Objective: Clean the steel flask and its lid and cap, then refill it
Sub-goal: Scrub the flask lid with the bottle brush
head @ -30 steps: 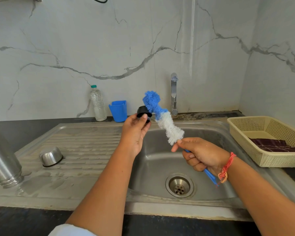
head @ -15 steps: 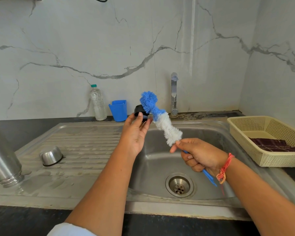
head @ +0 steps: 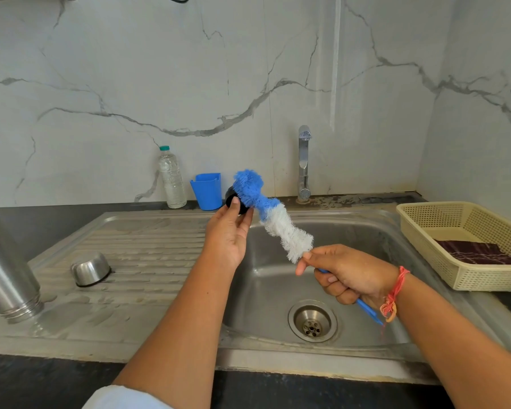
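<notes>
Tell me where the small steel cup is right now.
In the head view, the steel cup sits upside down on the ribbed draining board, left of the basin, near the steel flask at the left edge.

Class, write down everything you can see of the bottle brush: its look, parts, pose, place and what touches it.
The bottle brush has a fluffy head, blue at the tip and white lower down, on a thin blue plastic-looking handle. It slants up to the left above the sink. The right hand grips the handle, whose end pokes out by the wrist. The blue tip meets the black lid that the left hand holds.
</notes>
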{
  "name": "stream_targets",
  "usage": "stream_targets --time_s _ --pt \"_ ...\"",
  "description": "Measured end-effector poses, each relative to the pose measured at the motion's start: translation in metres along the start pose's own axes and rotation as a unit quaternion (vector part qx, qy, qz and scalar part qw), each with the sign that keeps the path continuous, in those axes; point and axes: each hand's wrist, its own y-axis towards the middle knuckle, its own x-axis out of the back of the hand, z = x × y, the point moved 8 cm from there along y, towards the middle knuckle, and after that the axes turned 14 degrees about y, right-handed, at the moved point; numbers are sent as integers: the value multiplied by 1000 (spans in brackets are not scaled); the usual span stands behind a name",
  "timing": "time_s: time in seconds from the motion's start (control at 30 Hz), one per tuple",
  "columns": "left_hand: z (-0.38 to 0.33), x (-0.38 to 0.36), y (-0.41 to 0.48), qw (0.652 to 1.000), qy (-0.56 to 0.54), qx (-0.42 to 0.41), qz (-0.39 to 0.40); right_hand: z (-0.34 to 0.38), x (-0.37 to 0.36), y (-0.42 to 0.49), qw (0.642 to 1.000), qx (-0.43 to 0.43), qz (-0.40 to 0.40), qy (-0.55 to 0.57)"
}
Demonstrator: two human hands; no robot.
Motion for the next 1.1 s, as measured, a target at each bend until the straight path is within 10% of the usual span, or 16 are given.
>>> stream_targets --time_s 1.1 --pt "-5 -2 -2 999 34 -29 -5 5 6 1 998 32 -34 32"
